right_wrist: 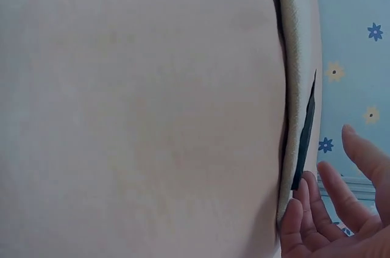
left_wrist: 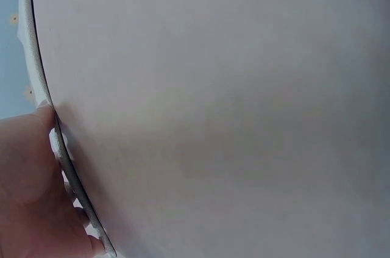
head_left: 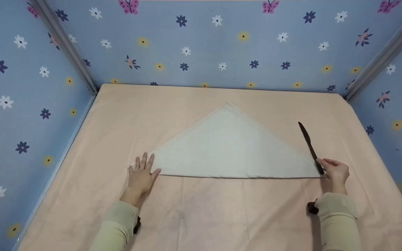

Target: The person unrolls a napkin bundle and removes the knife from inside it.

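Note:
A pale cloth napkin (head_left: 215,146), folded into a triangle, lies with its point away from me and its long folded edge nearest. My left hand (head_left: 142,178) rests on its left corner with fingers spread; in the left wrist view the thumb (left_wrist: 46,113) touches the fold. At the right corner a black table knife (head_left: 307,137) lies across the slanting edge, blade beyond the cloth, handle end at the corner. My right hand (head_left: 337,172) is beside that end. In the right wrist view its fingers (right_wrist: 332,221) are loosely curved and separated, close to the knife (right_wrist: 306,142); contact is unclear.
A peach tablecloth (head_left: 215,216) with faint creases covers the table. Blue flowered panels (head_left: 201,42) stand behind and on both sides, with grey posts (head_left: 69,45) at the back corners.

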`<action>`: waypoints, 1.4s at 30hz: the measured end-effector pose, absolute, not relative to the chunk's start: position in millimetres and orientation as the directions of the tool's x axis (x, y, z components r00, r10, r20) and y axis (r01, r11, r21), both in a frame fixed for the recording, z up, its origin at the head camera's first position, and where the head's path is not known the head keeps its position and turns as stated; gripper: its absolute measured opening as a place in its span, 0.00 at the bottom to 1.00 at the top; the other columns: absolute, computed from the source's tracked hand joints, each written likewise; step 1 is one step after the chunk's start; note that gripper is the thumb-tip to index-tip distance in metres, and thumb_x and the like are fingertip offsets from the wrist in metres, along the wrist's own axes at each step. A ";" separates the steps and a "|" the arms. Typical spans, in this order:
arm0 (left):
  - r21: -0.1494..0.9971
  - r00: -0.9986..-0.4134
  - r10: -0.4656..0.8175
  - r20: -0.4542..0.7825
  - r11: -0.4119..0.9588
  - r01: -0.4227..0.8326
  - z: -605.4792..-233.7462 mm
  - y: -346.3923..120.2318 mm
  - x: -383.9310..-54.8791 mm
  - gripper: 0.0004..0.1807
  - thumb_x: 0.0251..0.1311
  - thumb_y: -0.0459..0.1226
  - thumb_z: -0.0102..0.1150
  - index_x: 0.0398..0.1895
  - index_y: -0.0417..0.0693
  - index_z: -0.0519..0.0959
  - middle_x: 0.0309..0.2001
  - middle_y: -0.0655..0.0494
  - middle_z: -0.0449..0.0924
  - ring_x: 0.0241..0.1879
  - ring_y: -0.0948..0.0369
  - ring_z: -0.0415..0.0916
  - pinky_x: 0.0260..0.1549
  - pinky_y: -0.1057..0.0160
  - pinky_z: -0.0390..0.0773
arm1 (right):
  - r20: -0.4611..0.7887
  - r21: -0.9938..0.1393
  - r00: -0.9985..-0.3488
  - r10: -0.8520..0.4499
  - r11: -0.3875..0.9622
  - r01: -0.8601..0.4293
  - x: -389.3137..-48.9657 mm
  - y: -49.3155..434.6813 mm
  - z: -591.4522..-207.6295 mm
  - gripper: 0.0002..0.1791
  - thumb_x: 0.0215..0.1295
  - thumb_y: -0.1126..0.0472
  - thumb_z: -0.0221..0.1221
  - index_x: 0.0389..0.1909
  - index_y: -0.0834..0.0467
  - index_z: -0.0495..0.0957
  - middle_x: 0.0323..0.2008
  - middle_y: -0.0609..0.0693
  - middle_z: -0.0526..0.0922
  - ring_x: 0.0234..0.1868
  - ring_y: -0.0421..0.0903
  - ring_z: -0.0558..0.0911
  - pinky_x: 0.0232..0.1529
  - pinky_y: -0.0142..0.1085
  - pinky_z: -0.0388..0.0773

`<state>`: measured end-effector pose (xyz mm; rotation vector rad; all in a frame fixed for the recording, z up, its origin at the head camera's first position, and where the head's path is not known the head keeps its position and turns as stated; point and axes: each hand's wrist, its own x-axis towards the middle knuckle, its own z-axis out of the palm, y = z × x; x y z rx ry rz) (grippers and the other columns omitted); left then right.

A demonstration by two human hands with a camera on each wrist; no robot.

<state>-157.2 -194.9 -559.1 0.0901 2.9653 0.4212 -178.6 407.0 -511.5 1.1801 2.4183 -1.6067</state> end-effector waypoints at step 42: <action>0.275 -0.986 0.068 -0.150 0.961 0.024 -557.7 -193.9 -157.1 0.35 0.65 0.54 0.32 0.68 0.44 0.45 0.68 0.39 0.37 0.64 0.39 0.33 0.55 0.34 0.37 | -0.287 -0.698 -0.749 0.597 0.405 0.590 -189.3 402.1 -525.3 0.20 0.52 0.61 0.62 0.43 0.68 0.77 0.44 0.63 0.78 0.47 0.57 0.74 0.47 0.43 0.72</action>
